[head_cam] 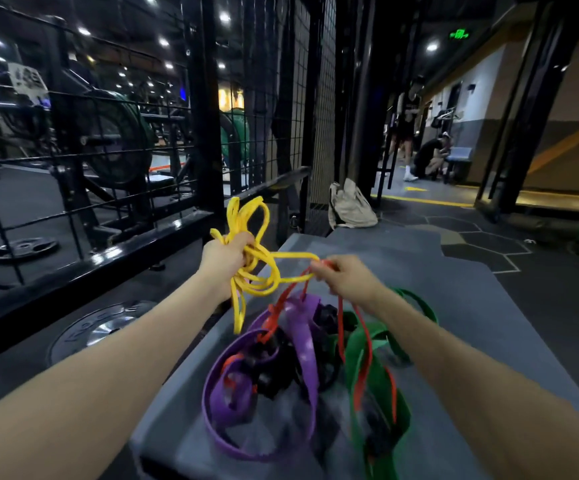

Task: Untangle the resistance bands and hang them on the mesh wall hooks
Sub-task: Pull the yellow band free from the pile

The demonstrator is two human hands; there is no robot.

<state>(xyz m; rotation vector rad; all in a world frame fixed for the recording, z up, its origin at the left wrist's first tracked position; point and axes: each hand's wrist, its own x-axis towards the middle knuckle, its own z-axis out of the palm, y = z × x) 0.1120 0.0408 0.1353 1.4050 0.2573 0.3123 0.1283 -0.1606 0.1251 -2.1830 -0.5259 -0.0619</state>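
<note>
Mid-frame, a person's left hand [227, 252] is clenched around a bunched yellow band [251, 244], while the right hand [345, 277] pinches the far end of a yellow loop together with a red band [364, 336] that trails down into the pile. The purple band [302, 344] and green band [378, 372] lie knotted with black ones on a grey bench [454, 306] at lower centre; the mesh wall [115, 133] rises at upper left, hooks not discernible. Risk: with red and yellow pinched together, pulling the hands apart could cinch the snarl tighter or drag the heap off the bench.
</note>
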